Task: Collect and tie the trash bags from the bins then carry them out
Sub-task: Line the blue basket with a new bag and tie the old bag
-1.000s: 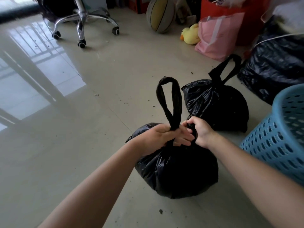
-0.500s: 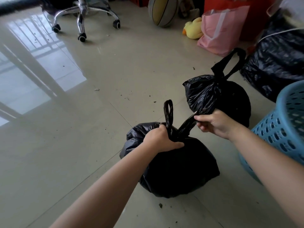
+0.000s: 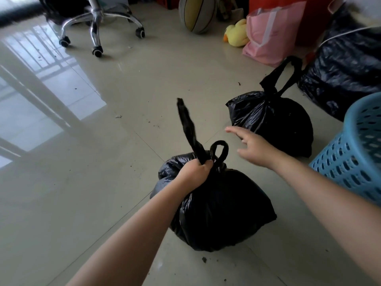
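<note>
Black plastic bunches under our left hand [image 3: 194, 173], gripping the near trash bag [image 3: 218, 209] at its neck; our right hand [image 3: 254, 148] hovers open, fingers spread, holding nothing

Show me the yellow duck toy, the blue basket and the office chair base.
yellow duck toy [image 3: 237, 35], head view, on its body.
blue basket [image 3: 354, 162], head view, on its perforated wall.
office chair base [image 3: 95, 23], head view, on the chrome column.
</note>
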